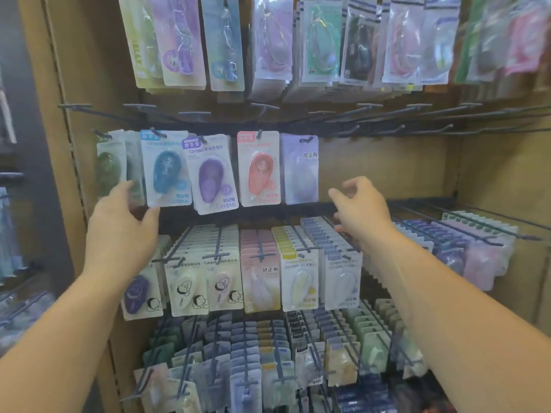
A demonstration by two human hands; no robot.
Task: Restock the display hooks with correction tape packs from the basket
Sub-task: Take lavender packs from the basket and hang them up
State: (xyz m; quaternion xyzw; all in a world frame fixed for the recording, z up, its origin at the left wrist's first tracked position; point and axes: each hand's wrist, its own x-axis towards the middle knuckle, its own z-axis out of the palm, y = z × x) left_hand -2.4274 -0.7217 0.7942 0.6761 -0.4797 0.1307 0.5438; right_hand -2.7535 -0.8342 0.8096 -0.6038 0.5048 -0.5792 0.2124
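Correction tape packs (167, 174) are hanging in a short row on the middle rail of the display: a green pack (108, 166), a blue pack (165, 150), a purple pack (212, 177), a red pack (260, 169) and a pale lilac pack (299, 171). Bare display hooks (396, 129) are jutting out to the right of them. The left hand (119, 231) is reaching up with fingers spread, fingertips lying against the green pack's lower part and thumb sitting just under the blue pack's bottom corner. The right hand (362, 210) is hovering just right of the pale lilac pack, fingers loosely curled and gripping nothing. Fuller rows of packs (259, 272) are hanging nearer, below the hands.
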